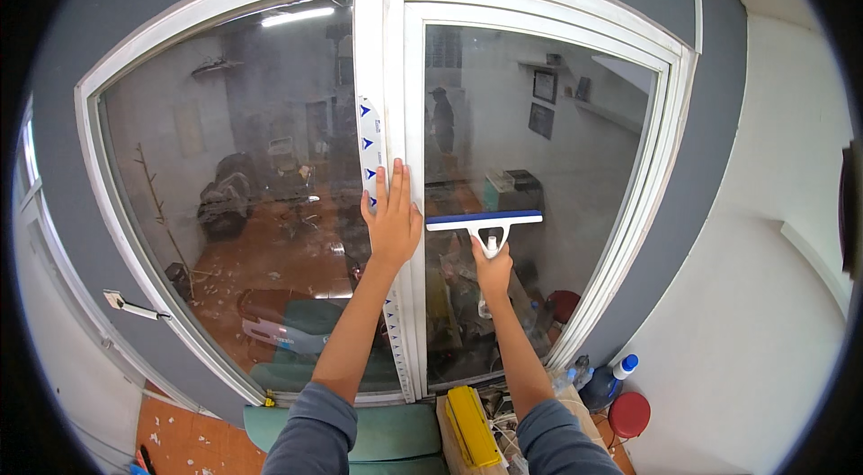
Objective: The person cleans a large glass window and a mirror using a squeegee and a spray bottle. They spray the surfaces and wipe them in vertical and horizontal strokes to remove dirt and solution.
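Note:
My right hand [494,266] is closed around the handle of a white squeegee with a spray nozzle [491,232]. Its blue blade lies across the right glass pane [485,138], level, with its left end beside the white frame. Flat against the white middle upright of the window [398,104], my left hand [393,222] has its fingers spread and holds nothing. Under and beside those fingers runs a strip of printed protective film [367,131]. The left glass pane [270,158] shows reflections of a room.
Below the window are a green padded seat [394,431] and a wooden surface bearing a yellow case [473,426] and cables. A large blue bottle [602,386] and a red round stool [629,415] stand at lower right. A switch plate with a lever-like piece [131,306] is at left.

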The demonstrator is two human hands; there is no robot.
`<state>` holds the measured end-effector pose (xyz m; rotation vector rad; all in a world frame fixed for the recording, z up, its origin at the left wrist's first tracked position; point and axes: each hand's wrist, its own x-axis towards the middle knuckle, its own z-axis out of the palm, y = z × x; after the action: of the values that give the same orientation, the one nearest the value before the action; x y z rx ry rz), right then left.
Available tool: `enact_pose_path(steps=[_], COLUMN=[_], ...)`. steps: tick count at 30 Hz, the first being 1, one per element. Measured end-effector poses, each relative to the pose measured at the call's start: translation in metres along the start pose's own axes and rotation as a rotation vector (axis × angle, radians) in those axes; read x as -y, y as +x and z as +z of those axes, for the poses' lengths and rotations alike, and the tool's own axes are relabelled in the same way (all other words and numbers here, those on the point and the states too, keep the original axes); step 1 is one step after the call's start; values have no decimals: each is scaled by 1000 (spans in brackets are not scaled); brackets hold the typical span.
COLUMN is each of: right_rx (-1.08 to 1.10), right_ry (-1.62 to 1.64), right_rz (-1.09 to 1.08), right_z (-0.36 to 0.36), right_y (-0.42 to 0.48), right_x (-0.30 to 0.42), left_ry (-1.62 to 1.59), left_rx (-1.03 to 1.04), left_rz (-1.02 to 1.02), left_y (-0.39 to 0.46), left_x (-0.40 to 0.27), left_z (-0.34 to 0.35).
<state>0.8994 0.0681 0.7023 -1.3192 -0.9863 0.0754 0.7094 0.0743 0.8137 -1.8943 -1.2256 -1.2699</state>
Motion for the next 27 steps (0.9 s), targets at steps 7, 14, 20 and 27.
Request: enact_pose_path(steps=[7,14,20,27], right_rx=[48,253,145,45], right_ry=[-3,273,322,142], right_rz=[7,7,-48,-128], right_z=[-10,-46,-112,-135], right_y=[-1,25,110,192], right_x=[5,26,88,153], left_ry=[10,-186,-283,-301], left_rx=[-7,-114,-87,-47], left_rz=[22,5,53,118], left_y=[-2,-3,18,40], left_x=[-1,-15,-53,-74], left_z=[-8,-10,-1,26])
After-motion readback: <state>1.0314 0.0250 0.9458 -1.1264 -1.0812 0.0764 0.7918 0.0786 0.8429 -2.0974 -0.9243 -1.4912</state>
